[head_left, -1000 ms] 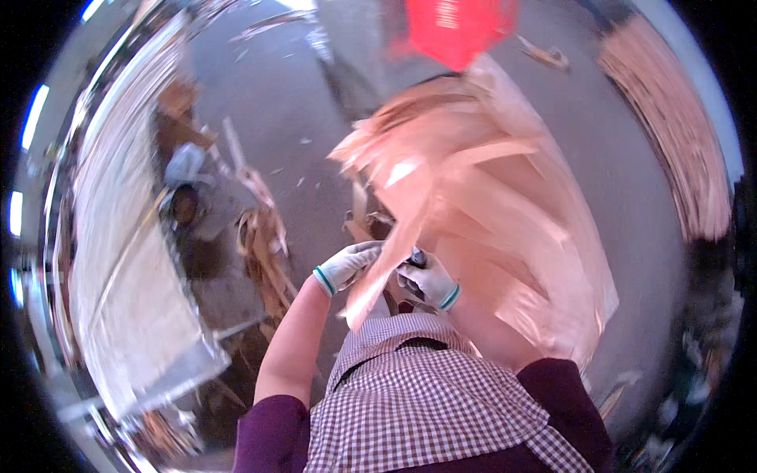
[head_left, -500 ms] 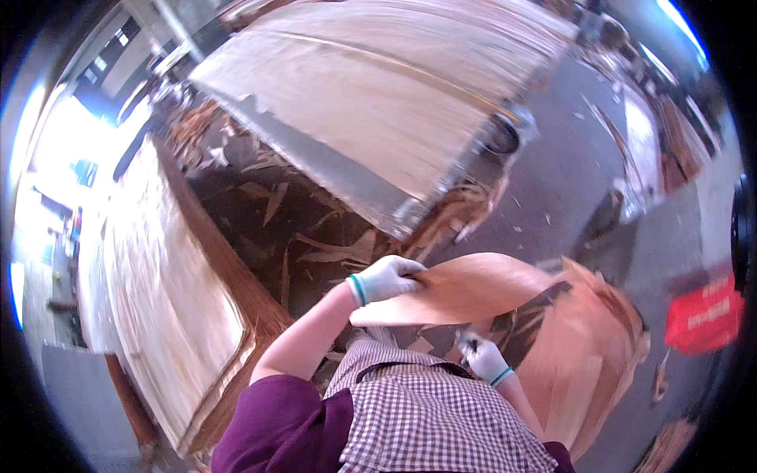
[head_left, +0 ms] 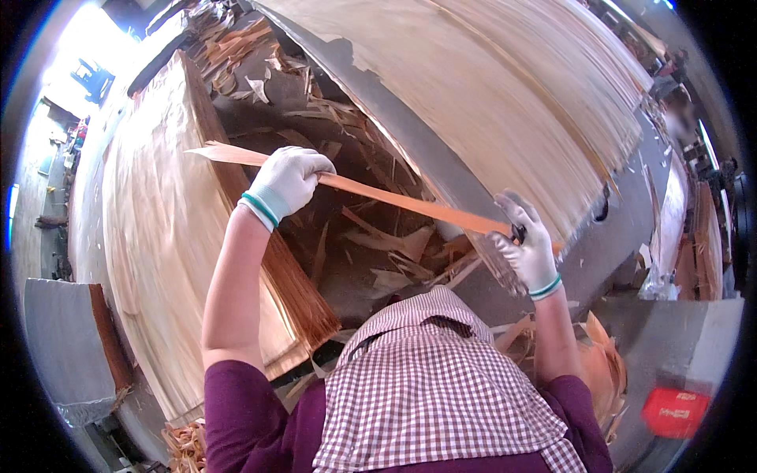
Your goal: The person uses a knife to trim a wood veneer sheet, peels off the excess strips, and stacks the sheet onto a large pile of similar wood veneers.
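Observation:
Raised over the gap between two stacks, a thin orange-brown wood veneer sheet (head_left: 386,195) appears as a narrow band, nearly edge-on. My left hand (head_left: 288,181), in a white glove with a green-edged cuff, is closed around it near its pointed left end. Close to the veneer's right part is my right hand (head_left: 527,244), gloved alike. Its fingers are partly spread and smeared by motion. A small dark object (head_left: 518,233) shows between thumb and fingers; its kind is unclear. Whether this hand also touches the veneer, I cannot tell.
A tall stack of pale veneer (head_left: 150,229) stands to my left. A large veneer-covered platform (head_left: 489,102) stretches ahead and right. Veneer scraps (head_left: 394,244) litter the floor between. A grey-topped block (head_left: 71,339) is at far left, a red bag (head_left: 676,411) at lower right.
Both hands have risen and moved forward. The veneer has gone from a broad, curved face to a narrow band. My right hand has come up beside its right part, and the view has turned.

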`<state>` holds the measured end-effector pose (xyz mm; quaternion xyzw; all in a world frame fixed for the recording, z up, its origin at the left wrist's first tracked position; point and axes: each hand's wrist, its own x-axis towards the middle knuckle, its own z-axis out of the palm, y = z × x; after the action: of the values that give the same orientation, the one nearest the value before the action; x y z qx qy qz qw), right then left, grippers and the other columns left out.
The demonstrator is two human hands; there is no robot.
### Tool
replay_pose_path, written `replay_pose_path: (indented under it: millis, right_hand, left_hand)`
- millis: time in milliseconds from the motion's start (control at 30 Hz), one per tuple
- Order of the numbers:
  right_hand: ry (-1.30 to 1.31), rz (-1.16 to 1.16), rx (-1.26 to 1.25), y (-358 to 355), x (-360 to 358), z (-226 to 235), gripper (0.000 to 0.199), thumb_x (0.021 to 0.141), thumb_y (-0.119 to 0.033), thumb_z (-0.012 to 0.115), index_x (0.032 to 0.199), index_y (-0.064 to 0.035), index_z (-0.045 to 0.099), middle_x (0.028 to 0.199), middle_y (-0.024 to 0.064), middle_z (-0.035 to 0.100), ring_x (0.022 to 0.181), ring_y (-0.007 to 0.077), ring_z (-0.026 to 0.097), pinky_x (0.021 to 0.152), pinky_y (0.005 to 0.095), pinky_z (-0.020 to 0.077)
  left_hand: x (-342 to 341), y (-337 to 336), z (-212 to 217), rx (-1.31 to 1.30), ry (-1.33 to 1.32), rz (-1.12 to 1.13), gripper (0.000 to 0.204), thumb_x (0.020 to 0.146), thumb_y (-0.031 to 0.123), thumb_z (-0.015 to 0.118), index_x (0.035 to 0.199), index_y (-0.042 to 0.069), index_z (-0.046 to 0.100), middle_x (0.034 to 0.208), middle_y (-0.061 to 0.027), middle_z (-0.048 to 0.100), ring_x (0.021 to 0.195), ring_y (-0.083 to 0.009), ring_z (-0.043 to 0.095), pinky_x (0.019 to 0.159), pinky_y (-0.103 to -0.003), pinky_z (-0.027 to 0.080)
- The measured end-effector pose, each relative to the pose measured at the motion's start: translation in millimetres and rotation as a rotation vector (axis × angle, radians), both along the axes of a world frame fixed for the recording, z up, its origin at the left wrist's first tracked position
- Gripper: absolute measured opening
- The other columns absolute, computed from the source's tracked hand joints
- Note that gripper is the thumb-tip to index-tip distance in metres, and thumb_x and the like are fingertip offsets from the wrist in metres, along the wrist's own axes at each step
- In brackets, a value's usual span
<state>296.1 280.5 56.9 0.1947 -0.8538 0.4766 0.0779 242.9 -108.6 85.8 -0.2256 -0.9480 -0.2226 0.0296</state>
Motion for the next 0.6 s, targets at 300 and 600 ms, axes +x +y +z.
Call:
replay_pose_path:
  millis: [300, 600]
  right_hand:
    - [-0.275, -0.014, 0.383, -58, -141, -50, 0.014, 0.076, -0.008, 0.066, 0.089, -0.0082, 0.066, 0.087, 0.0133, 0.067, 0.081, 0.0312, 0.065, 0.07, 0.0383, 0.0519]
    - [-0.262, -0.068, 0.534, -119, -279, -35, 0.011, 0.077, -0.013, 0.067, 0.087, -0.0105, 0.066, 0.084, 0.0108, 0.064, 0.08, 0.0304, 0.063, 0.071, 0.0393, 0.0507]
  left_hand:
    - [-111, -83, -23, 0.004, -0.013, 0.039, 0.015, 0.074, 0.001, 0.057, 0.084, 0.004, 0.067, 0.083, -0.0141, 0.066, 0.081, -0.0323, 0.062, 0.073, -0.04, 0.048]
    - [-283, -189, -57, -0.369, 0.058, 0.207, 0.008, 0.078, 0.018, 0.062, 0.081, 0.012, 0.069, 0.082, -0.0061, 0.067, 0.085, -0.0271, 0.062, 0.082, -0.039, 0.047]
